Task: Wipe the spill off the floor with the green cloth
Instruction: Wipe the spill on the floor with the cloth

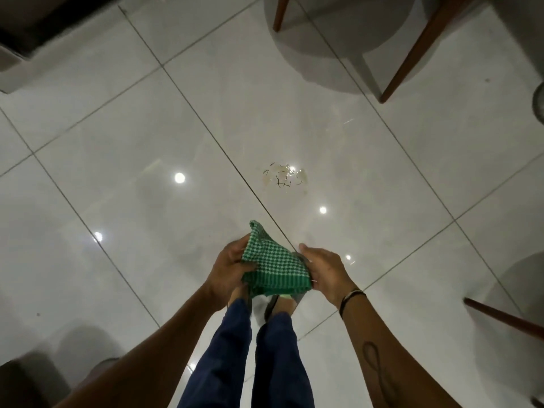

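Observation:
A small spill (285, 175) lies on the glossy white tiled floor (123, 148), a pale wet patch with several dark specks in it. I stand a short way back from it. A green and white checked cloth (272, 265) is bunched up in the air above my feet, well above the floor. My left hand (228, 267) grips its left side. My right hand (322, 270) holds its right side with fingers curled around the edge. The cloth does not touch the spill.
Brown wooden chair legs (418, 48) stand beyond the spill at the upper right. Another leg (500, 316) juts in at the right edge. Dark furniture (26, 28) fills the upper left corner. My legs in blue trousers (256, 354) are below the cloth.

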A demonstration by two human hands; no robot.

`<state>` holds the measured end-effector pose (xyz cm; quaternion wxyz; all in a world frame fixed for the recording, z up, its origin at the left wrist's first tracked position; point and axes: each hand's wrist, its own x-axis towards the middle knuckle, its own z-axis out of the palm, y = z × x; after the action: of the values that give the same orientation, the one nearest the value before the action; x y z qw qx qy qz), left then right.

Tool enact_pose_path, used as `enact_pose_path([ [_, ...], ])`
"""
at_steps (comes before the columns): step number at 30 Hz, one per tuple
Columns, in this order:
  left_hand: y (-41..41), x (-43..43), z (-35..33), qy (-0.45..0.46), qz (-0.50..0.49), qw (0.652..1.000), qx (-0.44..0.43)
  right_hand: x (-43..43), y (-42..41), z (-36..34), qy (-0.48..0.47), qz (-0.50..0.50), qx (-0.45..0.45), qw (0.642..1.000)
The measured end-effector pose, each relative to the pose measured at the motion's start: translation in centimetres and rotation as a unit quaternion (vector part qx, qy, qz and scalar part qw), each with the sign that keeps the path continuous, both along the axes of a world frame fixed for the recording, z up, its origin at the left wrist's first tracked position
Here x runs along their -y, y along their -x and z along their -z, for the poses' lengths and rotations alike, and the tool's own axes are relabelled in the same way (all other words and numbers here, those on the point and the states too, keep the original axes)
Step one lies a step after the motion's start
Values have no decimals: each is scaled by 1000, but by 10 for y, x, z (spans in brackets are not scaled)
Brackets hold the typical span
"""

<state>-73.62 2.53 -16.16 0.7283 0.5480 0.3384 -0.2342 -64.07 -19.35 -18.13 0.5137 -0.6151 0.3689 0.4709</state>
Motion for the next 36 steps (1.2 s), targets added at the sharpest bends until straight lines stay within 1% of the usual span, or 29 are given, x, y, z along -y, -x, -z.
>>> enact_pose_path([
  [4, -20, -9, 23, -2, 19, 1000, -15, 6, -12, 17, 3, -5, 68, 998],
  [6, -35, -14, 39, -5, 35, 999, -16, 5, -18, 30, 18, -8, 127, 992],
  [8, -51, -17, 60, -24, 48, 998, -20, 1, -23, 48, 40, -36, 191, 980],
  [10, -65, -20, 91, -40, 33, 998, -34, -2, -30, 77, 72, -89, 262, 958],
  [12, -75, -19, 129, -62, 26, 997, -47, -1, -35, 113, 107, -149, 339, 923],
  [13, -80, -18, 150, -82, 46, 995, -46, 1, -38, 135, 125, -178, 363, 906],
  [14, -83, -18, 172, -117, 88, 988, -41, 3, -39, 160, 138, -214, 369, 894],
  [15, -83, -18, 196, -178, 153, 971, -37, 4, -39, 185, 151, -260, 362, 882],
  [16, -80, -20, 221, -257, 242, 935, -34, 3, -37, 209, 165, -310, 346, 870],
  [17, -74, -22, 244, -330, 332, 883, -27, 2, -33, 231, 182, -358, 330, 854],
  [18, -69, -25, 265, -382, 389, 838, -21, -1, -31, 252, 202, -398, 328, 833],
  [19, -65, -27, 283, -416, 414, 809, -17, -7, -28, 270, 216, -434, 335, 808],
  [20, -61, -30, 299, -441, 421, 793, -14, -14, -26, 287, 223, -470, 350, 779],
  [22, -54, -34, 322, -481, 408, 776, -4, -29, -21, 317, 222, -535, 383, 719],
  [23, -51, -37, 331, -498, 397, 771, 3, -37, -19, 330, 224, -555, 394, 697],
  [24, -50, -40, 340, -510, 391, 766, 9, -44, -19, 342, 228, -564, 398, 687],
  [27, -50, -51, 360, -525, 411, 745, 6, -61, -23, 369, 256, -549, 398, 689],
  [30, -47, -59, 370, -514, 448, 732, 2, -65, -17, 383, 280, -560, 408, 664],
  [32, -47, -58, 372, -521, 462, 718, 1, -53, -9, 385, 254, -592, 413, 644],
  [34, -46, -56, 370, -525, 465, 713, -6, -27, -1, 380, 198, -623, 407, 638],
  [36, -49, -51, 368, -532, 455, 714, -14, 4, -4, 375, 182, -620, 389, 656],
])
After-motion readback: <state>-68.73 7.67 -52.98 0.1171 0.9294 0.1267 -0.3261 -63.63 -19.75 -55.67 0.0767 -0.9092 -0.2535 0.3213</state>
